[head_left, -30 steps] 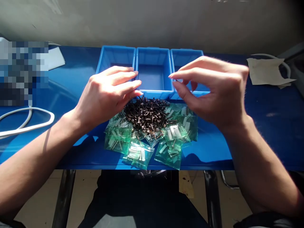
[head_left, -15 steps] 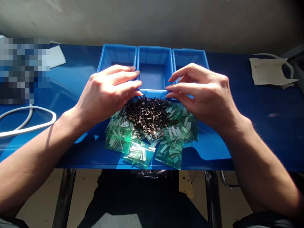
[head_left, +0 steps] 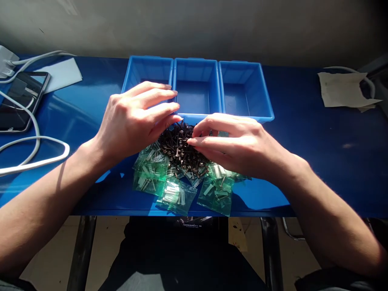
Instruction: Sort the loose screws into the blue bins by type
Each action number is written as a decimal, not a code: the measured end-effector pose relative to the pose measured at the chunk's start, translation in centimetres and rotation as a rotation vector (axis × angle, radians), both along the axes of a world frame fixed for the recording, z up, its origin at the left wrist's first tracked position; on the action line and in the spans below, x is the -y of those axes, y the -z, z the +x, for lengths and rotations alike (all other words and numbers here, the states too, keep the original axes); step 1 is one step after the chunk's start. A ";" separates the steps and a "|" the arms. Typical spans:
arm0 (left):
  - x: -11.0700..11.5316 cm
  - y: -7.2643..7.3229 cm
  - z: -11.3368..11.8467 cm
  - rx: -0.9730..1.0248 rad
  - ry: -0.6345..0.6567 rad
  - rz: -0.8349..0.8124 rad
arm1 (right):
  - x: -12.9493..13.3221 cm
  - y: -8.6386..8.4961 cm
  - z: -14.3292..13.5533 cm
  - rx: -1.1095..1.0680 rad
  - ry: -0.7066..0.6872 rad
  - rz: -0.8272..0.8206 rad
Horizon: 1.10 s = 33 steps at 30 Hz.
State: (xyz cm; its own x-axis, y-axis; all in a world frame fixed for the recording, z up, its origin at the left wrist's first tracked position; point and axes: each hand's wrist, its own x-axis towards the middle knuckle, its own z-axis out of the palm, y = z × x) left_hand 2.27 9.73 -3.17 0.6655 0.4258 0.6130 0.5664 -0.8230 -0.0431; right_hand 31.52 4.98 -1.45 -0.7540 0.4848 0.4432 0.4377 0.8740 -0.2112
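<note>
A heap of dark screws lies on the blue table, in front of three blue bins. My right hand reaches over the heap from the right, its fingertips among the screws. Its thumb and index tips look slightly apart, with nothing visible between them. My left hand hovers at the front of the left bin, fingers spread and holding nothing, thumb near the heap's upper edge. Small green-tinted clear bags with white wall plugs and screws surround the heap. My right hand hides some of them.
The middle bin and right bin stand side by side with the left one. A phone and white cable lie at left, by a white charger. Brownish paper lies at far right.
My right hand has moved down and left from the bins' front edge to the screw heap. My left hand has stayed almost still.
</note>
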 end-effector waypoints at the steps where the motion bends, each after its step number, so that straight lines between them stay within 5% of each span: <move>1: 0.1 0.0 0.0 -0.003 -0.008 -0.007 | 0.0 0.0 0.0 -0.007 0.004 -0.002; 17: -0.3 0.0 -0.1 -0.027 0.025 0.105 | 0.3 -0.2 -0.3 -0.169 0.159 0.175; 26: 2.3 -1.6 1.9 0.087 0.157 0.162 | 1.3 -1.2 -1.0 -0.446 0.174 -0.083; 33: 2.9 -1.9 2.0 0.080 0.185 0.172 | 0.8 -0.5 -1.9 -0.513 0.054 -0.045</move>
State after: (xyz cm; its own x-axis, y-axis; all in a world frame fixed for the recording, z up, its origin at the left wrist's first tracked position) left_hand 4.31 6.79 -1.29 0.6689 0.1862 0.7196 0.4138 -0.8975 -0.1523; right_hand 29.62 4.21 -0.90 -0.4186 0.5439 0.7272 0.3120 0.8382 -0.4473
